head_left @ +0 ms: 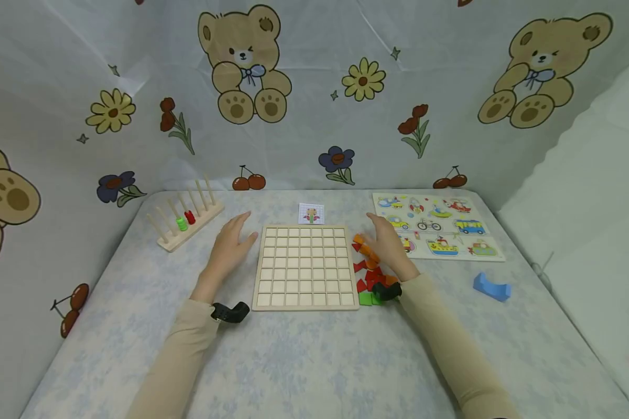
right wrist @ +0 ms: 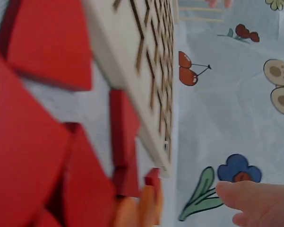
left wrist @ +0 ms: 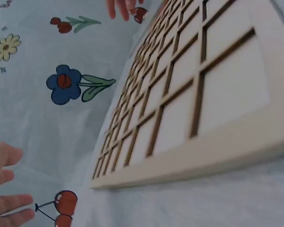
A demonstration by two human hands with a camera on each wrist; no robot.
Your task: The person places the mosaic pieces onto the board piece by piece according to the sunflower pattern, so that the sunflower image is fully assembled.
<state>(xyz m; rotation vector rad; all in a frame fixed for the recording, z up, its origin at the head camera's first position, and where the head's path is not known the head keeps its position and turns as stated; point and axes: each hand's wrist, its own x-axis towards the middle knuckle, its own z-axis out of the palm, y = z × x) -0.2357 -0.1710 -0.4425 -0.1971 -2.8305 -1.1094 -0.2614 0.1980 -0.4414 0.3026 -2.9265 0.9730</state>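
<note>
A square wooden grid board (head_left: 305,307) lies on the table between the hands. To its left is my left hand (head_left: 228,249), fingers extended and holding nothing; in the left wrist view its fingers (left wrist: 12,208) appear beyond the board's corner. My right hand (head_left: 387,247) reaches over the board's right side, fingers fairly straight, just above a heap of small wooden pieces. Red pieces (head_left: 375,278), orange pieces (head_left: 369,252) and green pieces (head_left: 366,298) make up that heap. Large red blocks (right wrist: 52,42) fill the near part of the right wrist view.
Behind the board lies a small pattern card (head_left: 311,213). A wooden peg rack (head_left: 191,230) with green and red rings stands at back left. At the right are a picture puzzle board (head_left: 435,233) and a blue curved block (head_left: 492,287). A printed curtain (head_left: 314,116) hangs behind.
</note>
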